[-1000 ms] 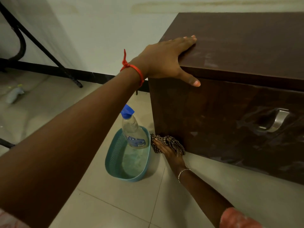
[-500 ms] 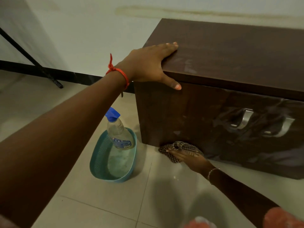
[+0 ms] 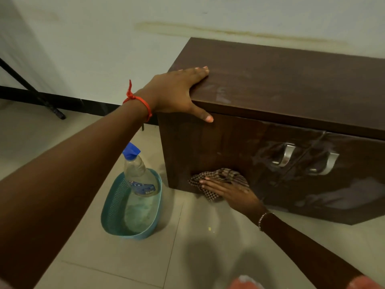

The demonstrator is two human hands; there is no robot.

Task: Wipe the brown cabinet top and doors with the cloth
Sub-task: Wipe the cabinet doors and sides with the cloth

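Note:
The brown cabinet (image 3: 291, 84) stands on the tiled floor against the pale wall, with two doors and two metal handles (image 3: 286, 155). My left hand (image 3: 177, 90) lies flat on the top's near left corner, fingers spread, thumb down over the front edge. My right hand (image 3: 229, 191) presses the checked cloth (image 3: 220, 177) flat against the bottom of the left door, close to the floor. The cloth bunches above and under my fingers.
A teal oval basket (image 3: 113, 207) sits on the floor left of the cabinet, holding a clear spray bottle (image 3: 137, 174) with a blue cap. A black stand leg (image 3: 56, 113) rests by the dark skirting at the far left.
My right hand has slid the cloth rightward along the bottom of the left door, away from the cabinet's left corner. The view has shifted, showing both handles. My left hand stays on the corner.

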